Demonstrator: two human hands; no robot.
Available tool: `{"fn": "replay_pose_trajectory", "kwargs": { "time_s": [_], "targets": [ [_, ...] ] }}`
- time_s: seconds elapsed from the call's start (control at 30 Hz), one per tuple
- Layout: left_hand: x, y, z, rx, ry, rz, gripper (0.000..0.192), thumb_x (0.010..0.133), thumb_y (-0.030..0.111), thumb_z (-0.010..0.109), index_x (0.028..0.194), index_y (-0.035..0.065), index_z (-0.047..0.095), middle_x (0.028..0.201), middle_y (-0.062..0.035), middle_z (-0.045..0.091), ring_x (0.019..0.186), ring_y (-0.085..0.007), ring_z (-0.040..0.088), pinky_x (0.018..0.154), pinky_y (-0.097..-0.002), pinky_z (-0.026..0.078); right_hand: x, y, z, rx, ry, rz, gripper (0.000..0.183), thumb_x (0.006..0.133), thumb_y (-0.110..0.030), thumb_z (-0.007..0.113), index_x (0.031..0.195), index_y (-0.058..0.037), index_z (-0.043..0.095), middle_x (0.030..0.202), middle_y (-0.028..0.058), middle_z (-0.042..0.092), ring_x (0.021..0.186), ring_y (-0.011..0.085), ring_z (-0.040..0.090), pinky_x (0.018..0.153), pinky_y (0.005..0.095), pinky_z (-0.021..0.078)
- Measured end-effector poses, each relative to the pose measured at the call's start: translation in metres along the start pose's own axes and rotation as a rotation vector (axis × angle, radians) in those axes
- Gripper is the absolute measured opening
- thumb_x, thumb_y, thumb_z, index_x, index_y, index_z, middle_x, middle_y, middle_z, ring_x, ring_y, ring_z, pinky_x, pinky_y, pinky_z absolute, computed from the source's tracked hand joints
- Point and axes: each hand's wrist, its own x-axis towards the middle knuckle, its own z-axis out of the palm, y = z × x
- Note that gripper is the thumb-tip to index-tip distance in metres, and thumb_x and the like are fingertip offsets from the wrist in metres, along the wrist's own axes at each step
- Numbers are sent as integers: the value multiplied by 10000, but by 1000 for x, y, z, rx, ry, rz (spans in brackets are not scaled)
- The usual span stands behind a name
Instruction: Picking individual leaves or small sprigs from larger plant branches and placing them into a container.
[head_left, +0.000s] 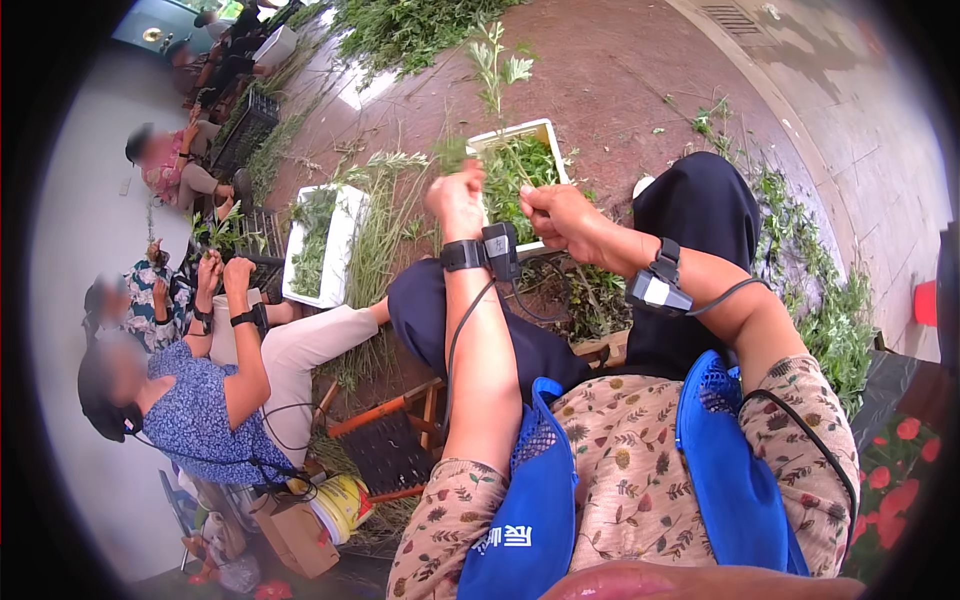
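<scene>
My right hand pinches the lower stem of a leafy green sprig, which rises up and to the left over a white plastic crate. Cut green leaves fill much of that crate. At the crate's left edge is my left hand, raised, with its fingers closed near blurred greenery; blur hides how firmly it grips this. Both of my wrists wear black straps with small devices and cables.
Bare stalks lie left of my crate, beside a second white crate. Co-workers sit along the left wall, the nearest in a blue patterned top. Cut plants lie at right, a large heap ahead. A wooden-framed stool stands lower left.
</scene>
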Motion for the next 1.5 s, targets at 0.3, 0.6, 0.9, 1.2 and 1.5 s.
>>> {"fn": "replay_pose_trajectory", "kwargs": {
  "time_s": [0.3,0.6,0.9,1.2,1.5],
  "targets": [
    [1,21,-4,395,101,387,212,772,-24,675,964,-44,588,885,-159,663,667,-198,634,571,-276,520,-5,-7,-46,-21,10,-12,302,982,-274,419,753,-86,476,487,-76,273,391,57,185,366,256,139],
    [-39,2,19,823,-92,594,409,752,123,740,1103,-22,586,893,-113,651,737,-175,612,665,-297,480,7,14,-55,-113,161,-108,301,967,-272,458,792,-49,559,493,-67,336,392,52,245,372,241,186],
    [-67,-2,44,712,-105,943,289,785,225,737,817,-45,637,576,-35,565,524,-70,485,500,-279,395,14,33,-34,-810,229,-363,353,907,-301,572,725,-9,648,523,30,533,496,107,510,485,295,409],
    [-77,-5,37,391,-411,66,178,894,156,619,829,-10,624,625,11,530,464,-37,442,388,-191,318,27,6,-41,-270,-2,-359,278,934,-319,553,978,-47,587,654,-18,521,486,63,441,438,227,400],
    [-65,-4,21,216,-440,-69,198,910,145,576,848,-40,606,592,8,507,431,-29,354,373,-195,246,15,7,-23,-401,116,-269,295,869,-333,644,774,-56,605,626,-21,506,504,58,446,419,228,357]
  ]
}}
